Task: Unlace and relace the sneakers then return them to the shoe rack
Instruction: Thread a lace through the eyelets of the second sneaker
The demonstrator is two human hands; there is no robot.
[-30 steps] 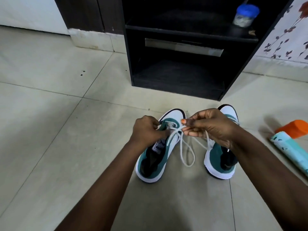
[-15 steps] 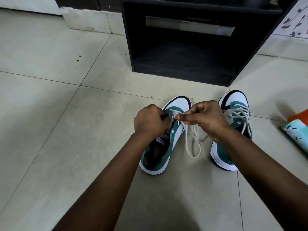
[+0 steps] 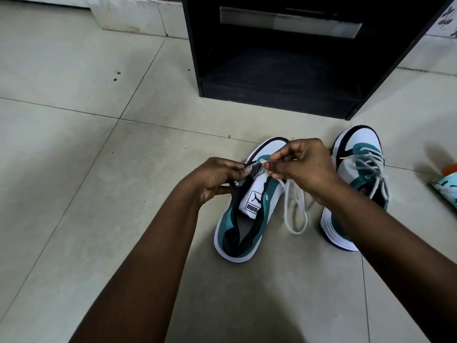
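Observation:
Two white, teal and black sneakers stand on the tiled floor, toes toward the rack. The left sneaker (image 3: 247,219) has its white tongue exposed and its eyelet rows mostly bare. My left hand (image 3: 217,175) pinches that shoe's left eyelet edge near the toe. My right hand (image 3: 301,164) pinches the white lace (image 3: 295,209) just above the front eyelets, and the rest of the lace hangs in loops between the shoes. The right sneaker (image 3: 358,169) is laced, its lace ends loose on top; my right forearm hides its heel.
A black shoe rack (image 3: 272,90) with an open bottom shelf stands straight ahead on the floor. At the right edge lies a pale blue patterned tube with an orange cap (image 3: 447,184). A white plinth runs along the wall at the top left.
The view has tilted down, so the rack's upper shelf is out of frame. My left hand has slid back toward me along the shoe's side, uncovering the tongue.

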